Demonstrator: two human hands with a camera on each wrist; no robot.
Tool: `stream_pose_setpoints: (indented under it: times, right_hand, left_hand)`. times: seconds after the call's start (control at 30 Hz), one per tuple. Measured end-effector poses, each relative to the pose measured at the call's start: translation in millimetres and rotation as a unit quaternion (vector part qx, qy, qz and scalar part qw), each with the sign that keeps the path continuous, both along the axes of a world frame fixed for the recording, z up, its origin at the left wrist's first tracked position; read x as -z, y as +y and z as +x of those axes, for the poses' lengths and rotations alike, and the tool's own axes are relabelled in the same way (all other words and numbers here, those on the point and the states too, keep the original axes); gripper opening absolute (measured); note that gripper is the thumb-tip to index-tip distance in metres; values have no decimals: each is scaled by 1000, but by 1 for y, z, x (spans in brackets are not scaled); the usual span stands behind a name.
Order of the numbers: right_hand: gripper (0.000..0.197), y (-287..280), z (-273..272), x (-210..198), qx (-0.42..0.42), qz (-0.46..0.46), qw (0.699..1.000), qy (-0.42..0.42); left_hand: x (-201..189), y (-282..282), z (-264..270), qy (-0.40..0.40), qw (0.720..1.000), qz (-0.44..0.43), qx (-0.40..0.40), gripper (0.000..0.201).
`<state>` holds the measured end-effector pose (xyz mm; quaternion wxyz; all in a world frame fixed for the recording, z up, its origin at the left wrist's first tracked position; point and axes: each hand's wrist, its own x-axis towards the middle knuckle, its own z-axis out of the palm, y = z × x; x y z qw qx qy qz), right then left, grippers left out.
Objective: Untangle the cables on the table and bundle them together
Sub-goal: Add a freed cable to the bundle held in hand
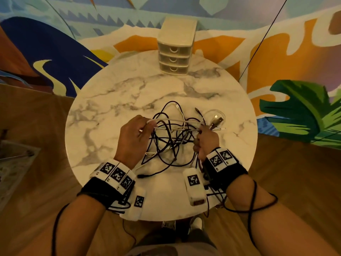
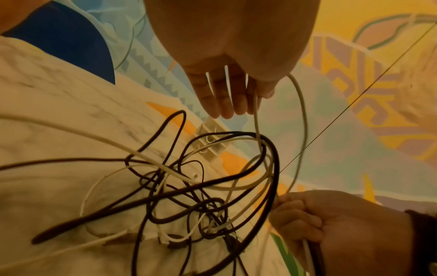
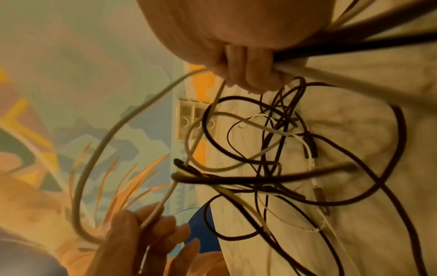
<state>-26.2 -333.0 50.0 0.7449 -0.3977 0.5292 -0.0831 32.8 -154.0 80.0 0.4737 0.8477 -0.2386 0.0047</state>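
A tangle of black and white cables [image 1: 169, 143] lies mid-table, partly lifted between my hands. My left hand [image 1: 147, 126] pinches a white cable [image 1: 173, 120] between thumb and fingers; the right wrist view shows that pinch on the white cable [image 3: 153, 214], and the other fingers [image 2: 224, 97] hang loosely. The white cable runs taut across to my right hand [image 1: 200, 133], a fist gripping several white and black strands [image 3: 295, 56]. The same fist [image 2: 298, 220] appears in the left wrist view. Loops of the tangle [image 2: 189, 186] sag onto the marble below.
The round marble table [image 1: 110, 108] carries a small cream three-drawer unit [image 1: 174, 58] at its far edge. Loose plug ends and a clear coiled cable [image 1: 216, 117] lie right of the tangle. Wooden floor and a painted wall surround the table.
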Motion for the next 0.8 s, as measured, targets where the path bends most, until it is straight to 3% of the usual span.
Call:
stream_pose_setpoints:
  times: [0.07,0.17,0.27,0.33,0.4,0.47,0.5,0.57,0.63,0.73,0.8]
  right_hand:
    - [31,-5,-3,-1,10,-30,999,-26]
    - [37,-10,-10,1,-88,-85,992,-24]
    - [43,-17,-19,2,-179,-238,953,46]
    - [44,-24,-26,-4,-186,-322,925,80]
    - [42,-31,-33,-10,-182,-353,915,76]
    - [44,-32,-41,-19,-153,-353,922,43]
    - [45,-29,-43,-25,-130,-348,928,10]
    - [42,-20,-42,-40,-122,-327,935,-69]
    - [44,-8,-36,-54,-168,-274,937,-134]
    - [43,-4,-26,-68,-152,-170,954,-195]
    - [41,-11,-26,-74,-128,-168,949,-233]
  left_hand:
    - [0,0,2,23,1000,-10,-16,22]
    - [-7,-7,5,53,997,-36,-30,20]
    - [-19,-16,13,-8,1000,-4,3,28]
    - [-29,-22,18,-67,998,11,13,36]
    - [-42,-28,23,-82,997,-14,6,31]
    - [-54,-36,24,-55,998,-27,19,32]
    - [-60,-41,22,-46,998,12,35,34]
    - [-66,-54,16,-52,982,170,69,35]
    - [-70,-67,4,-85,957,259,98,31]
    - [-72,-80,-13,-123,947,256,151,24]
    - [-64,-76,-18,-92,945,261,175,22]
